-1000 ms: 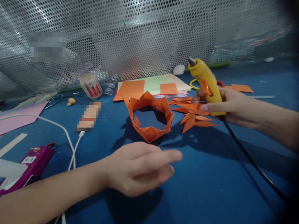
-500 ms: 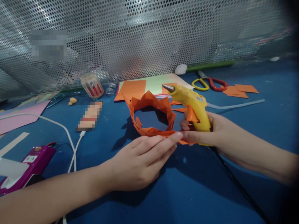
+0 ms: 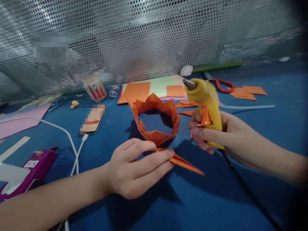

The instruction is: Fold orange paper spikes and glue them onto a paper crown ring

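Note:
My left hand (image 3: 141, 166) is closed on a folded orange paper piece (image 3: 186, 163), whose pointed end sticks out to the right, slightly blurred. Just beyond it, a ring of folded orange paper (image 3: 156, 136) with pointed tips stands on the blue table. A yellow glue gun (image 3: 211, 112) with an orange trigger is in my right hand (image 3: 214, 131), its metal nozzle aimed up and to the left. Behind the right fingers a bit of orange paper shows; whether they hold it too, I cannot tell. More folded orange pieces (image 3: 186, 104) lie behind the ring.
Scissors (image 3: 225, 86), orange paper squares (image 3: 247, 93) and a glue stick (image 3: 250, 107) lie at the right. Stacked coloured paper (image 3: 137, 91) and a jar (image 3: 95, 88) stand near the mesh. At left are a charging phone (image 3: 92, 120), white cables (image 3: 72, 150) and a purple power strip (image 3: 43, 163).
My hands have moved apart. The left now carries the folded orange piece in front of the ring, while the right has shifted rightward with the glue gun, covering the yellow scissor handle.

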`<state>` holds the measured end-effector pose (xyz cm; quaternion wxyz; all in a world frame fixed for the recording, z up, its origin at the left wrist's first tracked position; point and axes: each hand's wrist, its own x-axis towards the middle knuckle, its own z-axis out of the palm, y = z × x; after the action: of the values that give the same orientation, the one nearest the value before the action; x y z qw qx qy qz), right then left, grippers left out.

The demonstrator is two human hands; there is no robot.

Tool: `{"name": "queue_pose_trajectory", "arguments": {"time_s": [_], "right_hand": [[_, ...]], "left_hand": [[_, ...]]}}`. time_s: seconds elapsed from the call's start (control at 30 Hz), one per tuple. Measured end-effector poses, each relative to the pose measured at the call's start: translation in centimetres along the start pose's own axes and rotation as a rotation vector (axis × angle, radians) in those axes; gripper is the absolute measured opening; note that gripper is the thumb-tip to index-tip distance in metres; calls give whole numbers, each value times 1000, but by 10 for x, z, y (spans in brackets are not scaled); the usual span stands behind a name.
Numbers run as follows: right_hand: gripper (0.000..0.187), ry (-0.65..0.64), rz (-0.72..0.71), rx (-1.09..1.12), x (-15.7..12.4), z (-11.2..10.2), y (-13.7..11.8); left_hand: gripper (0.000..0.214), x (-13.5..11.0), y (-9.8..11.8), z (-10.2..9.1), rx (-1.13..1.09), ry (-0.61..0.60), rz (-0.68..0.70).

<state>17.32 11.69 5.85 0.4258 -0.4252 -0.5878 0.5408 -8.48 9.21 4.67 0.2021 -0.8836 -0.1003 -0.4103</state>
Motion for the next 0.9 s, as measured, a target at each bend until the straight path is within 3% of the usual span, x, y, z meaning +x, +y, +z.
{"name": "queue_pose_trajectory", "arguments": {"time_s": [0.17, 0.23, 0.3, 0.37, 0.6, 0.7, 0.9], "right_hand": [[41, 109, -83, -55, 5, -6, 3], [43, 135, -111, -75, 8, -10, 5], [42, 159, -137, -100, 9, -15, 6], [39, 180, -161, -131, 11, -19, 6], [41, 260, -216, -230, 17, -32, 5], [41, 311, -211, -276, 20, -37, 11], [42, 367, -235, -380, 23, -42, 19]], "left_hand": [[27, 1, 0, -4, -109, 78, -27], [22, 3, -1, -9, -138, 19, -20], [14, 4, -2, -16, -167, -129, -72], [15, 4, -2, -21, -198, -160, -132], [21, 3, -1, -17, -292, -84, -253], [17, 7, 1, -12, -380, 8, -378], [21, 10, 7, -1, -471, 206, -823]]}}
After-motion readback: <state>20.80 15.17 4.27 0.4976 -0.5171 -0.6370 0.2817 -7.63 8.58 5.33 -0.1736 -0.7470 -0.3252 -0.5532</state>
